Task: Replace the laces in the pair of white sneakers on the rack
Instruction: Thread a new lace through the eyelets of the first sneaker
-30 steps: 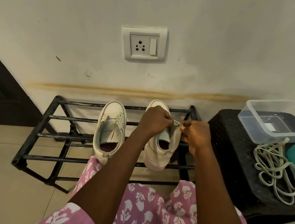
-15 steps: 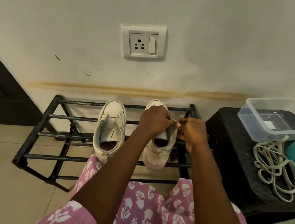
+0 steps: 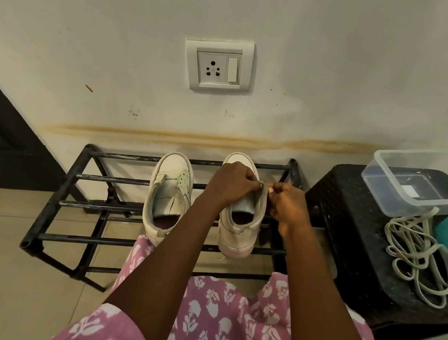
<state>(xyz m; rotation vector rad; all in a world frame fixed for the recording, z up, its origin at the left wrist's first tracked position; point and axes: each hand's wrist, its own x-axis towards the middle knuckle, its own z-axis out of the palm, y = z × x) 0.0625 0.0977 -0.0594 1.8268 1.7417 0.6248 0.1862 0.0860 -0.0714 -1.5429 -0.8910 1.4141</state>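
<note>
While the black metal-bar shoe rack [image 3: 72, 174] spans mid-frame, the right-hand white sneaker [image 3: 237, 232] sits on it under both hands. The left hand [image 3: 232, 185] curls over its upper and the right hand [image 3: 288, 206] pinches its side edge.

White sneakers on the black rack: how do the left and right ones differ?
The left white sneaker lies untouched, tongue and eyelets exposed; the right white sneaker is gripped over its tongue by the left hand, while the right hand pinches its edge. Both are on the black metal rack, toes toward the wall.
</note>
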